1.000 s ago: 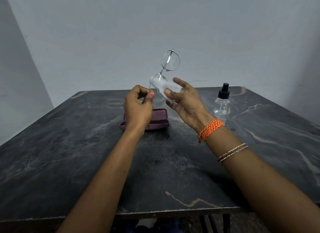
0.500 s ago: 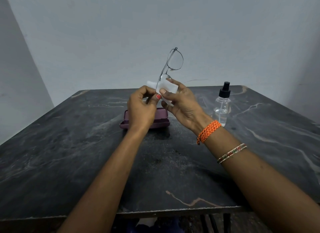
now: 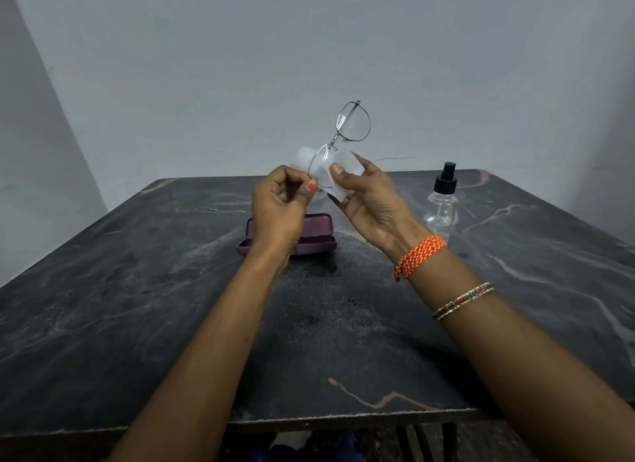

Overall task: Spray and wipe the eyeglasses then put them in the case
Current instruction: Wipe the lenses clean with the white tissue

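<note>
Hands: left [image 3: 276,207] pinches eyeglasses [image 3: 345,135]; right [image 3: 372,203] presses cloth [image 3: 338,176].

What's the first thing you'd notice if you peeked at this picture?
The thin wire eyeglasses held up in the air at the middle, one lens poking high while the right hand presses a white cloth around the lower lens and the left hand pinches the frame. Behind the hands, a purple case lies open on the dark marble table, with a clear spray bottle standing to the right.
</note>
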